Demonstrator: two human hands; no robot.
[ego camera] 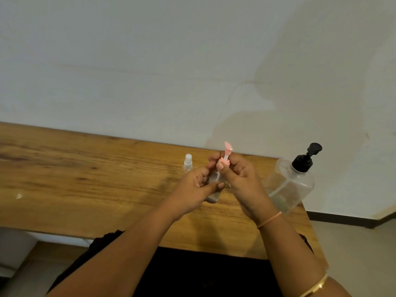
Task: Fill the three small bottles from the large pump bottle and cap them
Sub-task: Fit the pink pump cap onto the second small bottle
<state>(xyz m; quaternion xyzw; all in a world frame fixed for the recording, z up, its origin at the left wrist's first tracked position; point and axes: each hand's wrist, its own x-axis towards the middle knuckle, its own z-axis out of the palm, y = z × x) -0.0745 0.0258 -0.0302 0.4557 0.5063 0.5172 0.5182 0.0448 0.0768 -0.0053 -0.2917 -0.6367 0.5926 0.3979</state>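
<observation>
No text, brand, number or sign can be read here. The pump bottle (289,185) shows only clear plastic on the side that faces the camera. The pink-capped bottle (214,197) and the spray bottle (188,162) are too small and too blurred to tell if any print stands on them

Small clear plastic bottle (213,196) mostly hidden between the left hand (192,190) and right hand (241,179), whose fingers also cover part of its pink plastic cap (224,161). Small clear spray bottle (188,162) behind them, base covered by the left hand. Both forearms cut off at the bottom edge. Tiny pale speck (18,196) on the wooden table (85,168), unidentifiable
</observation>
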